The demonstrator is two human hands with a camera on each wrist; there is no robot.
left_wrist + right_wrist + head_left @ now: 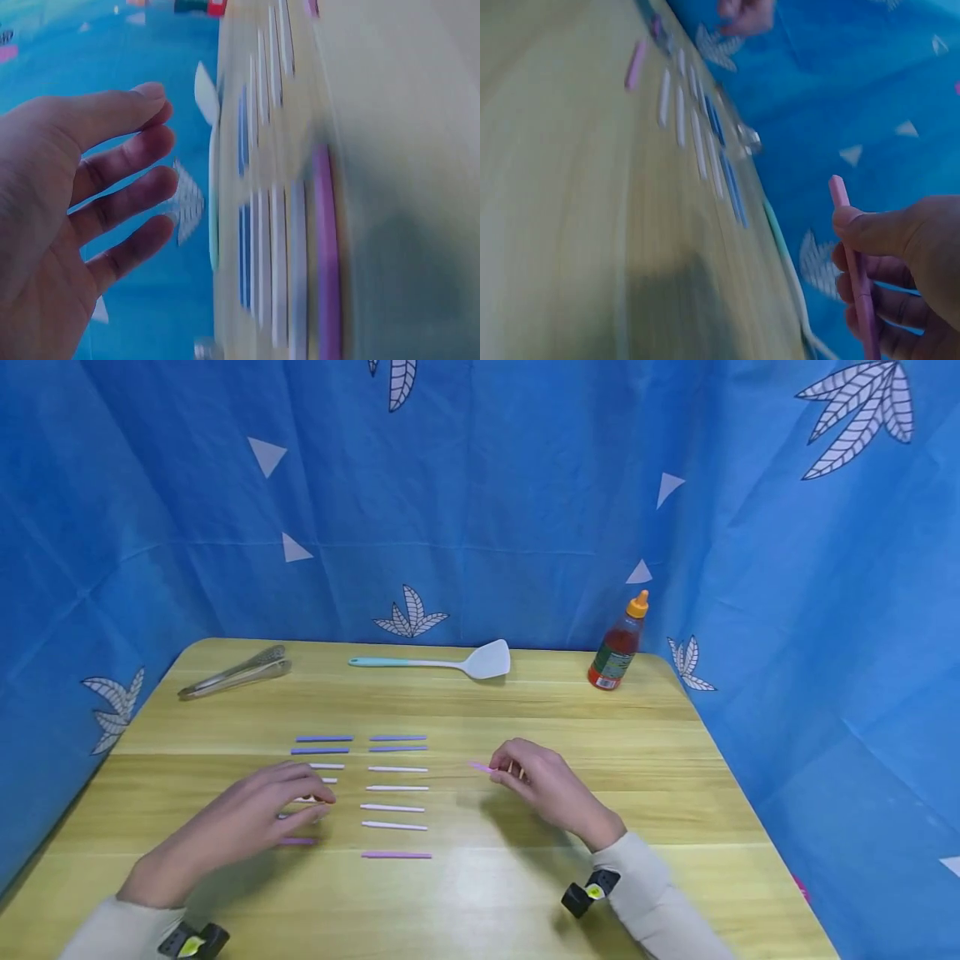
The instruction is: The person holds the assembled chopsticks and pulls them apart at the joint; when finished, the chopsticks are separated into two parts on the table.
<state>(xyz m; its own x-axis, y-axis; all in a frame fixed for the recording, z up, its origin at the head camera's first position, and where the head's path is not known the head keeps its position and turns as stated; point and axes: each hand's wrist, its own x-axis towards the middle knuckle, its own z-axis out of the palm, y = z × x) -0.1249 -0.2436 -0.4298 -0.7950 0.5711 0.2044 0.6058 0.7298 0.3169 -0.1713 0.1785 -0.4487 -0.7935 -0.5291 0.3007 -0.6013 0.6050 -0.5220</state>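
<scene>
My right hand (551,789) pinches a slim pink pen (847,244) between thumb and fingers, above the table right of the pen rows. In the right wrist view the pen points upward and a seam crosses its barrel. My left hand (258,810) hovers over the left column of pens with fingers loosely bent; the left wrist view shows nothing held. That column has blue pens (321,751), white pens partly hidden by the hand, and a purple pen (298,841). The right column has blue pens (398,748), white pens (393,808) and a pink-purple pen (397,856).
Metal tongs (236,673) lie at the table's back left. A spatula (442,662) with a mint handle and white head lies along the back edge. A red sauce bottle (617,647) with an orange cap stands back right. Blue patterned cloth (465,510) surrounds the wooden table (480,910).
</scene>
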